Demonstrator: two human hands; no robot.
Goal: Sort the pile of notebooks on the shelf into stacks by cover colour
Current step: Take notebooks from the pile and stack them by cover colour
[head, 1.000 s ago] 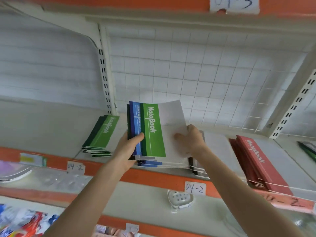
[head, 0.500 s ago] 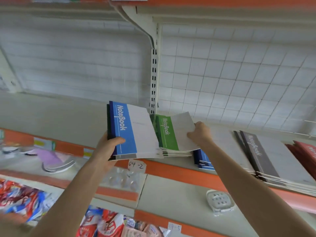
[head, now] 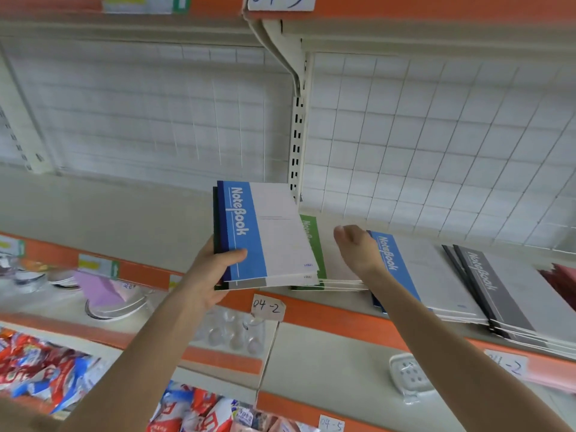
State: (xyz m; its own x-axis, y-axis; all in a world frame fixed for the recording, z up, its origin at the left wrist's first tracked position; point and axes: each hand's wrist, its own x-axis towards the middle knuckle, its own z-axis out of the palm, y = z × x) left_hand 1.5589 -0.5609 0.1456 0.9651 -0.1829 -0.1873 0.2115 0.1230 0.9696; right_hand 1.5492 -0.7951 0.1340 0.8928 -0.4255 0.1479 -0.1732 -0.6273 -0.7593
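L hand [head: 212, 275] grips a bundle of notebooks [head: 265, 235] by its near-L corner, thumb on the blue top cover, fingers under. Bundle is in the air just L of the green stack [head: 313, 244] and overlaps that stack's L edge from above. R hand [head: 358, 247] hangs over the green stack's white half, fingers loosely curled, holding nothing; can't tell if it touches.

Risks, as I judge them:
- One-corner grip, far side unsupported: lower books may slide out or fan. Get yr R hand under before you move it.
- Spines under the blue cover look dark, not blue, so the bundle is prob mixed. Drop it whole on the blue stack [head: 403, 279], just R of the green stack, and you spoil the sort. Peel off one at a time.
- Blue stack and the black stack [head: 486, 285], further R, seem to overhang the shelf [head: 124, 219] lip. A nudge from yr R forearm could tip them off.
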